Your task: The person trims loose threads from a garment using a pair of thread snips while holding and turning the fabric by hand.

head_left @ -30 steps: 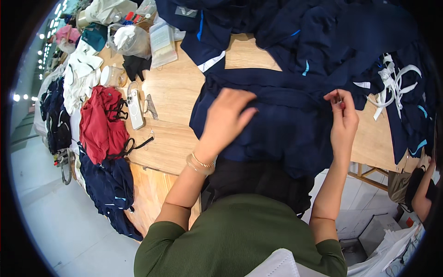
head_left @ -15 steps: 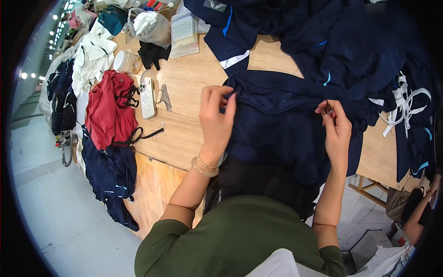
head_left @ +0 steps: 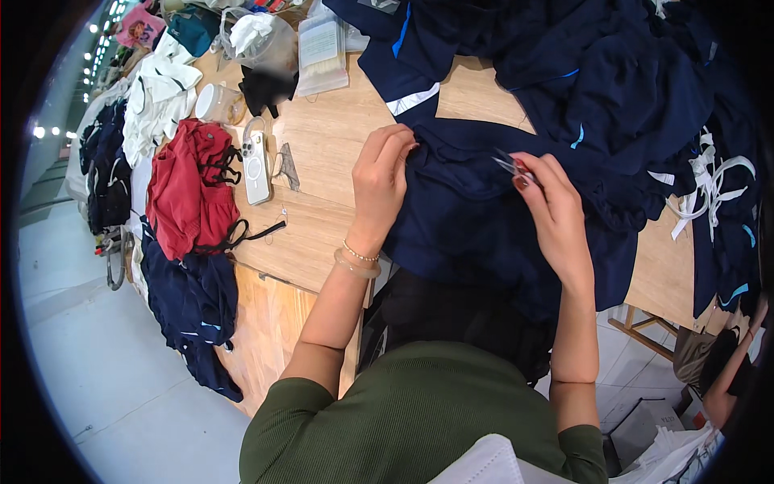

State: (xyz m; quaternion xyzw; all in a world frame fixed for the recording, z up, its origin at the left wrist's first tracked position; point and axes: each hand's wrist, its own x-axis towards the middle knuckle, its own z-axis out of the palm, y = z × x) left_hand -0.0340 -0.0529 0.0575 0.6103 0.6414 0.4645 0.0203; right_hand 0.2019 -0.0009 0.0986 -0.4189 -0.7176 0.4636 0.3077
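The person stands at the near edge of a wooden tabletop (head_left: 322, 145) with a dark navy garment (head_left: 476, 218) spread in front of them, its lower part hanging over the edge toward their body. The left hand (head_left: 379, 173) is closed on the garment's upper left edge, fingers curled over a fold of the cloth and pinching it. The right hand (head_left: 548, 202) is closed around small metal snips (head_left: 506, 164), whose thin points stick out to the left just above the cloth, near where the left hand grips. The two hands sit apart, with a stretch of navy fabric between them.

More navy clothing (head_left: 613, 73) with light blue and white trim is heaped across the far and right side of the tabletop, touching the garment being worked on. White cords (head_left: 713, 181) lie on the pile at the right. To the left of the hands lies a white phone (head_left: 256, 165), face down, with a small grey tool (head_left: 286, 165) just beside it. A red garment (head_left: 189, 189) is bunched at the tabletop's left end, white clothes (head_left: 161, 97) beyond it, and dark blue cloth (head_left: 189, 302) hangs down off that end. A clear packet (head_left: 321, 52) rests at the far side.
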